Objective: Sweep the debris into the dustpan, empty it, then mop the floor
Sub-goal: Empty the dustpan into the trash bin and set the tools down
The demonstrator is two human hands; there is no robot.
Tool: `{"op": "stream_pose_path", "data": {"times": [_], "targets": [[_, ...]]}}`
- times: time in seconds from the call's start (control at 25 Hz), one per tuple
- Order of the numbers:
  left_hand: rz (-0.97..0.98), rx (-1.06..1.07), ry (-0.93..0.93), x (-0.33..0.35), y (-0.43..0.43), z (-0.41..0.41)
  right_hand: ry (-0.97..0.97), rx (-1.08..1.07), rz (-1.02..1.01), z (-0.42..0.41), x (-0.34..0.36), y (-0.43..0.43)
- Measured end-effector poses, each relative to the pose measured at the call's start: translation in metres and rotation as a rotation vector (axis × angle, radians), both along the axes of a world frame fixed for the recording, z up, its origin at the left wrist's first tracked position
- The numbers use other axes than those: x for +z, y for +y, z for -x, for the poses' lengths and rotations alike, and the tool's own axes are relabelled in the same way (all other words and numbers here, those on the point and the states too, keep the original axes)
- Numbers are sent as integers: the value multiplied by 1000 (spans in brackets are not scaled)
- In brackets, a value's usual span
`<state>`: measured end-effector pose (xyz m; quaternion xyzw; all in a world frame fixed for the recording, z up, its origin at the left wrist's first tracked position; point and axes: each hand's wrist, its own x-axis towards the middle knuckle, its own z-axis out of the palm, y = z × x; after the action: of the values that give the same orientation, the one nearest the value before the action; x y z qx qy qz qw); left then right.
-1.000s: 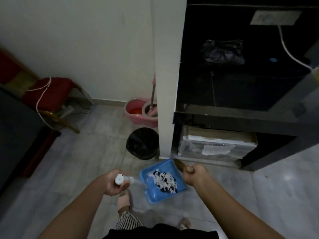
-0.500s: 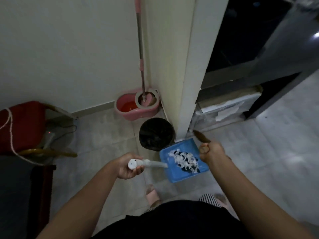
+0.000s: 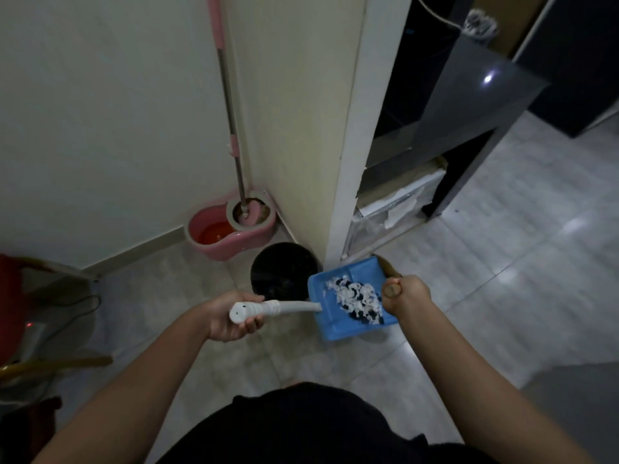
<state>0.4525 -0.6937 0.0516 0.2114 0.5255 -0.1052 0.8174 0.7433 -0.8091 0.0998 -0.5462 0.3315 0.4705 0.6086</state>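
Closer now, the blue dustpan (image 3: 338, 324) of white and dark debris (image 3: 355, 298) hangs just beside the black bin (image 3: 283, 271). Left hand (image 3: 231, 316) grips its white handle (image 3: 268, 309); right hand (image 3: 403, 294) clutches a brown broom handle (image 3: 390, 289). Pink mop bucket (image 3: 231, 234) behind, white wall corner (image 3: 348, 162) alongside.

- Pale tiled floor (image 3: 502, 249), glossy with light glints.
- Standing on it in the corner: pink mop bucket (image 3: 231, 234).
- Just beside that, nearer: black bin (image 3: 283, 269), against the wall's end.
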Motion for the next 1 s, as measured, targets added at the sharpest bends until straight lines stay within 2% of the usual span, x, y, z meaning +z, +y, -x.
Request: {"op": "stream_pose_path", "data": {"times": [0.16, 0.36, 0.52, 0.76, 1.0], "targets": [[-31, -12, -69, 23, -4, 22, -97, 0, 4, 33, 6, -13], [-75, -15, -154, 74, -9, 97, -75, -159, -86, 64, 28, -57], [-70, -3, -161, 102, -18, 139, -129, -233, -95, 101, 48, -95], [-98, 14, -141, 116, -26, 168, 19, -244, -269, 136, 41, -123], [-156, -18, -77, 114, -15, 185, 125, -361, -245, 153, 13, -129]]}}
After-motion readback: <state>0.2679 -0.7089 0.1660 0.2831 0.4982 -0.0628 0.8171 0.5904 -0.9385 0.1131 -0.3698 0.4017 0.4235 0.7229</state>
